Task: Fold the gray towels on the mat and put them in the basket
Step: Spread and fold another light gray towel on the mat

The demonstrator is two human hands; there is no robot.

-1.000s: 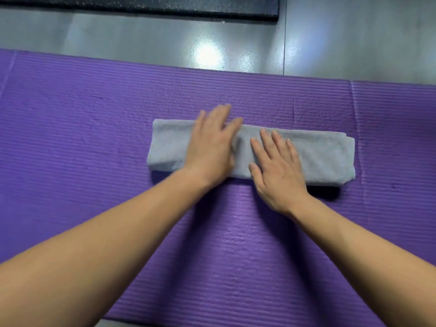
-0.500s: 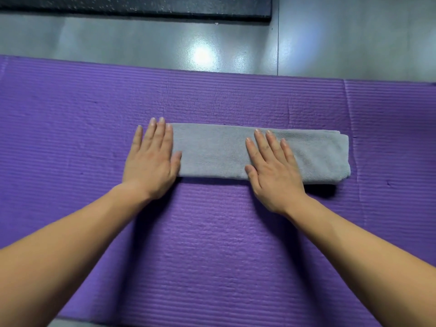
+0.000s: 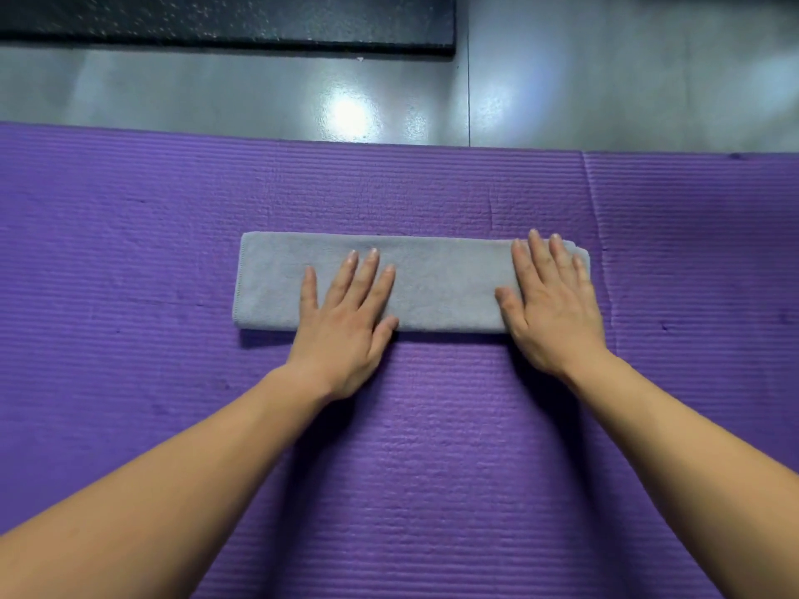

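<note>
Across the middle of the purple ribbed foam mat [image 3: 432,469], the gray terry towel [image 3: 441,287] lies folded into a long narrow strip, its length running left to right and its stitched short edge showing at the left end. The left hand [image 3: 346,330] lies flat on the strip left of its middle, its fingers [image 3: 364,274] straight and slightly spread, gripping nothing, the heel of the palm hanging over the near edge onto the mat. The right hand [image 3: 553,313] lies flat on the right end of the towel, fingers straight and close together, their tips reaching the far edge, the thumb out to the side on the cloth; it too only presses and holds nothing. Half a second ago the left hand covered the left end of the strip and the right hand pressed near its middle; both have since shifted rightward along the towel, so the left end is now bare and the right end is covered. The towel itself keeps the same folded shape. Beyond the mat's far edge is a glossy gray floor [image 3: 216,92] with a black speckled mat [image 3: 216,19] on it.
</note>
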